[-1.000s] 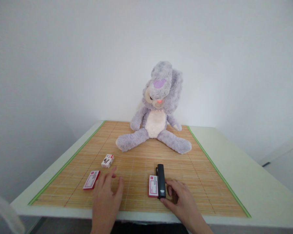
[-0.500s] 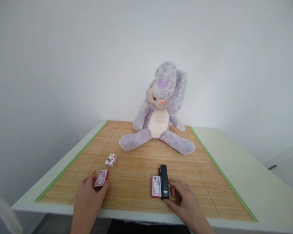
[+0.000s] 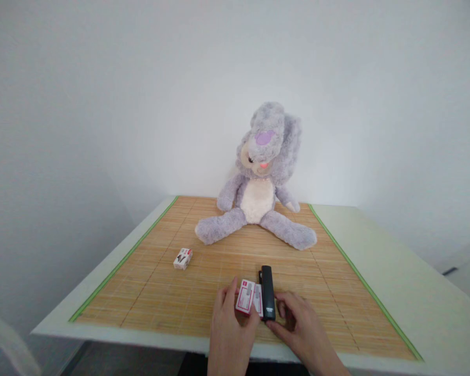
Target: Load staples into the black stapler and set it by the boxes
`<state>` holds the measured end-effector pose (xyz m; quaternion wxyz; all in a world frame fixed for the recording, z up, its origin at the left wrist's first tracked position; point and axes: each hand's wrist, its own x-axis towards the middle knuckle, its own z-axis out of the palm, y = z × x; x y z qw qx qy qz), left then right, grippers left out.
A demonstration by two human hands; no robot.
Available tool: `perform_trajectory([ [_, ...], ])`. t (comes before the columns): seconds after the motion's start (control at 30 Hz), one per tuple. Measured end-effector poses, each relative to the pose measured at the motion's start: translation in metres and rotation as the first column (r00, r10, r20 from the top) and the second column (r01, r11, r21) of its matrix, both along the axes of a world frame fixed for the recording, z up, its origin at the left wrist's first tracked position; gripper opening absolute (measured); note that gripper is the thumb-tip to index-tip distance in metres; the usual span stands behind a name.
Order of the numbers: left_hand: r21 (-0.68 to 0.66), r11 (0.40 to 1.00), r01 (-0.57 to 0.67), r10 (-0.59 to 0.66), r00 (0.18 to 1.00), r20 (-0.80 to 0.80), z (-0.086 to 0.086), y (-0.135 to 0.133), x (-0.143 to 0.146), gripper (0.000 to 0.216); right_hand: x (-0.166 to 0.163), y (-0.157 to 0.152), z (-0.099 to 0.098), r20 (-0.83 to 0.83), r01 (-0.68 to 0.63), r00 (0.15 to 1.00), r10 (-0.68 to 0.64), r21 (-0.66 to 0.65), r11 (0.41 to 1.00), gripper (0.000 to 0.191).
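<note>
My left hand [image 3: 232,329] grips a small red-and-white box [image 3: 244,295] between thumb and fingers, slightly slanted. That box is right against a second, similar box [image 3: 258,295], which is partly covered by my thumb and the first box. Along the second box's right side lies a black stapler [image 3: 268,292], pointing away from me. The thumb of my right hand [image 3: 303,324] is at the stapler's near end, and its curled fingers rest along the right side.
Farther left on the bamboo mat [image 3: 160,292] lies a small white box [image 3: 183,258] with a dark picture on it. A grey plush rabbit [image 3: 258,201] sits at the back against the wall, legs spread. The white table [image 3: 379,250] extends past the mat's green borders.
My left hand has carried its red-and-white box rightward from the left of the mat to the box by the stapler. My right hand has stayed at the stapler. The view has shifted slightly.
</note>
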<state>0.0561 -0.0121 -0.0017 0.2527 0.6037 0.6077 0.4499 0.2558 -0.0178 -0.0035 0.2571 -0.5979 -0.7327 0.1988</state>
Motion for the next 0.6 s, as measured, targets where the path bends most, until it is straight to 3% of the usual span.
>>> perform_trajectory([
  [0.37,-0.088,0.994,0.066,-0.054,0.99,0.128,0.005,-0.004,-0.006,0.055,-0.001,-0.001,0.003,-0.021,0.008,1.0,-0.008,-0.012,1.0,0.035],
  [0.6,-0.175,0.979,0.101,-0.082,0.99,0.111,0.003,-0.002,-0.006,0.056,-0.001,0.0,0.004,-0.007,0.01,1.0,-0.01,-0.02,1.0,0.028],
])
